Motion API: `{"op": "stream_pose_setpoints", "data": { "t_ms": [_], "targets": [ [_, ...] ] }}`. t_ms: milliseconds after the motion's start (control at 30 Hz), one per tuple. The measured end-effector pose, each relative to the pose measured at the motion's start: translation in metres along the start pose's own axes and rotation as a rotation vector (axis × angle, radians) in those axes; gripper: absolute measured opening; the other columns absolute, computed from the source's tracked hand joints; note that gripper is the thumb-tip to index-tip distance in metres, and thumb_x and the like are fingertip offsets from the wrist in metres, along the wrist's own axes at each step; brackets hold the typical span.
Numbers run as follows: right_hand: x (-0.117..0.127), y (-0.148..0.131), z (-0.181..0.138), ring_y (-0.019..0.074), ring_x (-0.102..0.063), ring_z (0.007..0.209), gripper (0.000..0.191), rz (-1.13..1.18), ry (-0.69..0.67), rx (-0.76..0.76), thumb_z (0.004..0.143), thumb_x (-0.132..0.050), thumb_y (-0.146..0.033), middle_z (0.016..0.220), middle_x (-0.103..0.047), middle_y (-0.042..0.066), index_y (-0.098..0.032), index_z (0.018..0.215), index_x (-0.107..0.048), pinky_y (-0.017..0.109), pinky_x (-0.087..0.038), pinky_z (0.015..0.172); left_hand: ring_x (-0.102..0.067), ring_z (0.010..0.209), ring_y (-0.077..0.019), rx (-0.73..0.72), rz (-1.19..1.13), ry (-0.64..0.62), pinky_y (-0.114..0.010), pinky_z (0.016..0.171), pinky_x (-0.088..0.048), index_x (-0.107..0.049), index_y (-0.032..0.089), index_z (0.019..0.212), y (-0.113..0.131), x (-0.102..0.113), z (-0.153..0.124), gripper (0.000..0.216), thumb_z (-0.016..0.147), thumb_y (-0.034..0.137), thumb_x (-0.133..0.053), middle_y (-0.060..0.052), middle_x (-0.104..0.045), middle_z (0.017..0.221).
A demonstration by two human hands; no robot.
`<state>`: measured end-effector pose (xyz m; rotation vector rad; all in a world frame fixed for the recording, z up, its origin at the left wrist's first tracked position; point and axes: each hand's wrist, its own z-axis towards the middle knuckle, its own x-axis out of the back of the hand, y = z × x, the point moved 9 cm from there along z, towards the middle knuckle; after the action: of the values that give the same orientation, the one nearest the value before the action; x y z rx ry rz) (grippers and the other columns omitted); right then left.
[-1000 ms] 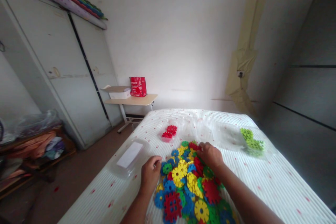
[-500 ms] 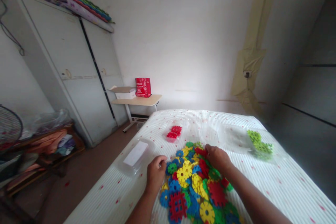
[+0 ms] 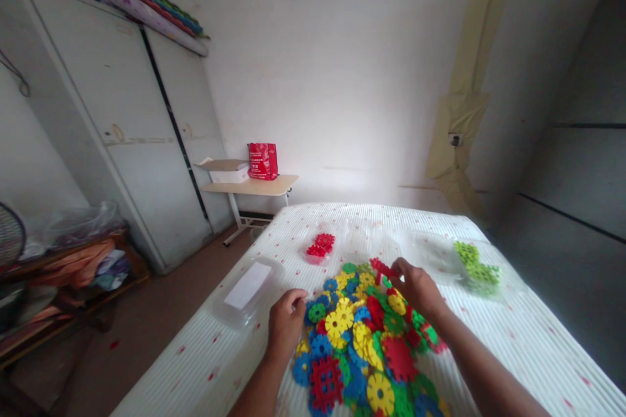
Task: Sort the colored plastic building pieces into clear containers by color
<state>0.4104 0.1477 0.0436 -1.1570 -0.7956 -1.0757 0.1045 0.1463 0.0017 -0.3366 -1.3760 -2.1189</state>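
A pile of plastic interlocking pieces point(image 3: 357, 339) in yellow, blue, green and red is spread on the table in front of me. At its far right edge my right hand point(image 3: 415, 283) pinches a red toothed building piece point(image 3: 383, 267), lifted slightly above the others. My left hand point(image 3: 287, 319) rests at the pile's left edge, its fingers loosely curled with a gap to the thumb, and nothing shows in it. A red square lattice piece point(image 3: 326, 383) lies at the near side of the pile. Several yellow flower-shaped discs point(image 3: 337, 324) lie near its middle.
Beyond the pile, a clear tub holds red pieces point(image 3: 320, 247); a clear container at right holds light green ones point(image 3: 476, 267). A clear plastic box point(image 3: 249, 287) with a white label lies left. A side table point(image 3: 267, 187) bears a red bag point(image 3: 263, 161) and a white box point(image 3: 229, 172).
My right hand has lifted the red piece slightly off the pile and moved it right, uncovering pieces beneath. My left hand stays beside the pile. The view has shifted slightly.
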Motion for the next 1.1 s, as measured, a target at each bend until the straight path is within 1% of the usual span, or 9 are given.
{"op": "stream_pose_setpoints", "data": {
  "t_ms": [100, 267, 400, 600, 733, 833, 933, 1033, 1100],
  "targets": [
    [-0.008, 0.006, -0.004, 0.0176, -0.064, 0.074, 0.010, -0.074, -0.071, -0.046, 0.082, -0.048, -0.019, 0.081, -0.068, 0.006, -0.019, 0.090, -0.054, 0.022, -0.033, 0.057, -0.065, 0.071, -0.0175, 0.004, 0.002, 0.006, -0.026, 0.068, -0.051, -0.067, 0.020, 0.075, 0.001, 0.001, 0.000, 0.021, 0.072, 0.025, -0.047, -0.003, -0.071, 0.075],
    [-0.019, -0.001, -0.008, 0.0218, -0.065, 0.076, 0.015, -0.202, -0.183, -0.052, 0.083, -0.049, -0.027, 0.084, -0.069, 0.010, -0.018, 0.094, -0.054, 0.024, -0.031, 0.054, -0.065, 0.073, -0.0177, 0.000, 0.008, 0.004, -0.026, 0.068, -0.051, -0.067, 0.019, 0.076, -0.001, 0.000, 0.000, 0.021, 0.073, 0.025, -0.047, -0.003, -0.071, 0.076],
    [-0.019, -0.005, -0.006, 0.0236, -0.065, 0.079, 0.022, -0.271, -0.204, -0.040, 0.082, -0.050, -0.034, 0.088, -0.069, 0.011, -0.019, 0.098, -0.054, 0.025, -0.033, 0.055, -0.065, 0.074, -0.0176, -0.004, 0.010, -0.001, -0.026, 0.069, -0.050, -0.067, 0.019, 0.078, -0.003, -0.001, -0.001, 0.022, 0.073, 0.025, -0.047, -0.003, -0.071, 0.078],
    [-0.024, -0.009, -0.002, 0.0235, -0.065, 0.079, 0.021, -0.279, -0.215, -0.046, 0.078, -0.051, -0.025, 0.088, -0.069, 0.011, -0.018, 0.097, -0.055, 0.025, -0.035, 0.056, -0.065, 0.076, -0.0179, 0.003, 0.009, -0.022, -0.027, 0.071, -0.050, -0.067, 0.018, 0.078, -0.005, -0.004, 0.000, 0.023, 0.074, 0.024, -0.045, -0.004, -0.071, 0.079],
    [-0.020, -0.016, -0.003, 0.0242, -0.065, 0.077, 0.021, -0.288, -0.178, -0.051, 0.079, -0.050, -0.022, 0.085, -0.068, 0.012, -0.017, 0.099, -0.055, 0.026, -0.035, 0.056, -0.064, 0.076, -0.0183, 0.012, -0.007, -0.015, -0.028, 0.071, -0.049, -0.067, 0.018, 0.078, -0.006, -0.004, -0.001, 0.023, 0.074, 0.024, -0.045, -0.004, -0.071, 0.079],
    [-0.006, -0.030, -0.003, 0.0234, -0.065, 0.074, 0.019, -0.281, -0.103, -0.047, 0.078, -0.050, -0.020, 0.081, -0.068, 0.011, -0.018, 0.097, -0.055, 0.026, -0.033, 0.055, -0.064, 0.076, -0.0183, 0.019, -0.022, -0.006, -0.028, 0.072, -0.049, -0.066, 0.017, 0.078, -0.007, -0.004, -0.002, 0.022, 0.074, 0.024, -0.046, -0.004, -0.070, 0.079],
    [0.006, -0.051, 0.004, 0.0218, -0.064, 0.072, 0.017, -0.230, -0.054, -0.036, 0.079, -0.051, -0.022, 0.078, -0.068, 0.009, -0.020, 0.095, -0.053, 0.025, -0.031, 0.055, -0.064, 0.076, -0.0179, 0.023, -0.040, 0.002, -0.028, 0.072, -0.049, -0.066, 0.018, 0.078, -0.008, -0.004, -0.003, 0.021, 0.074, 0.023, -0.047, -0.004, -0.070, 0.078],
    [0.011, -0.076, 0.021, 0.0209, -0.064, 0.072, 0.018, -0.186, -0.026, -0.029, 0.079, -0.050, -0.025, 0.079, -0.068, 0.008, -0.021, 0.096, -0.053, 0.025, -0.031, 0.055, -0.064, 0.075, -0.0178, 0.028, -0.051, 0.013, -0.028, 0.072, -0.049, -0.066, 0.018, 0.077, -0.008, -0.004, -0.003, 0.020, 0.074, 0.023, -0.047, -0.004, -0.070, 0.078],
    [0.009, -0.094, 0.036, 0.0213, -0.065, 0.074, 0.018, -0.177, -0.016, -0.012, 0.080, -0.050, -0.026, 0.081, -0.068, 0.008, -0.021, 0.097, -0.052, 0.025, -0.033, 0.056, -0.064, 0.075, -0.0179, 0.037, -0.061, 0.021, -0.028, 0.072, -0.049, -0.066, 0.017, 0.077, -0.009, -0.003, -0.003, 0.020, 0.074, 0.023, -0.047, -0.004, -0.070, 0.078]
  ]
}}
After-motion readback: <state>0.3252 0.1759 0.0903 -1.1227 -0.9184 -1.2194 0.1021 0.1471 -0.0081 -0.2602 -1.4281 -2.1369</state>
